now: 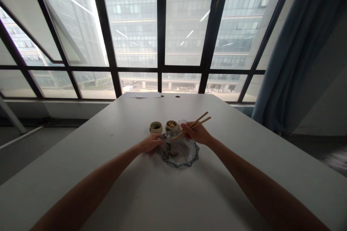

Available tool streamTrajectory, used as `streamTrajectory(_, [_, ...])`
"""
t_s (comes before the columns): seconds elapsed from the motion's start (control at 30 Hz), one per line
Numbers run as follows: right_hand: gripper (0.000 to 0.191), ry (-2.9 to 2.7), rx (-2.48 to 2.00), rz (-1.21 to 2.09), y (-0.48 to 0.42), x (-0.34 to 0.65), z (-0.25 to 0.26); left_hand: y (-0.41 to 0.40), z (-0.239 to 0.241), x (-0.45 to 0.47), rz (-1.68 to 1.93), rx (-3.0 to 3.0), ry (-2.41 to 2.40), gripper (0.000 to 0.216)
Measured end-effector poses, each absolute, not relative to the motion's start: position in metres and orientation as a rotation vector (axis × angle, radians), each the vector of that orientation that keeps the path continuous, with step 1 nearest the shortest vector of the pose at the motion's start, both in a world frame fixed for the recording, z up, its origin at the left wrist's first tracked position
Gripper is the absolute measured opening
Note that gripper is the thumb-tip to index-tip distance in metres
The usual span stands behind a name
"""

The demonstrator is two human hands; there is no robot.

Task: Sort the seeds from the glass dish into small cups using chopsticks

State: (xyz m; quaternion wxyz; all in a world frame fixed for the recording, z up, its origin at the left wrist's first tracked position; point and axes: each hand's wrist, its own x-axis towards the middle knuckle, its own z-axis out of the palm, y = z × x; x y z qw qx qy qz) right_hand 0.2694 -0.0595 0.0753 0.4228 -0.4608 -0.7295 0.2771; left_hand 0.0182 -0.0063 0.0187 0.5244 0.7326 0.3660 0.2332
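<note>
Right hand [197,133] was clamped on a pair of light wooden chopsticks [193,125], tips down in the clear scalloped glass dish [189,159] — left hand [150,143] touched its left rim, grip couldn't be told. Likely best: dish held steady, tips pinching low. Dish sat centred on the white table [173,198], brown bits [169,152] inside — two small tan ceramic cups [155,127] just behind.

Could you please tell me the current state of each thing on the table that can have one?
left hand: at the glass dish's near rim, touching it; grip unclear.
right hand: closed on the chopsticks.
chopsticks: held slanted, tips down in the dish.
glass dish: flat on the table, dark bits inside.
left cup: upright, contents unclear.
right cup: upright, filled with light pieces.
</note>
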Motion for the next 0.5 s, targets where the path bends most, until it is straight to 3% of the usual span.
streamTrajectory(0.27, [0.053,-1.916,-1.098,0.738,-0.065,0.264,0.073,-0.012,0.019,0.022,0.611,1.767,0.905,0.034])
streamTrajectory(0.5, [0.055,-1.368,-1.219,0.873,-0.043,0.288,0.081,-0.008,0.014,0.021,0.625,1.737,0.911,0.041])
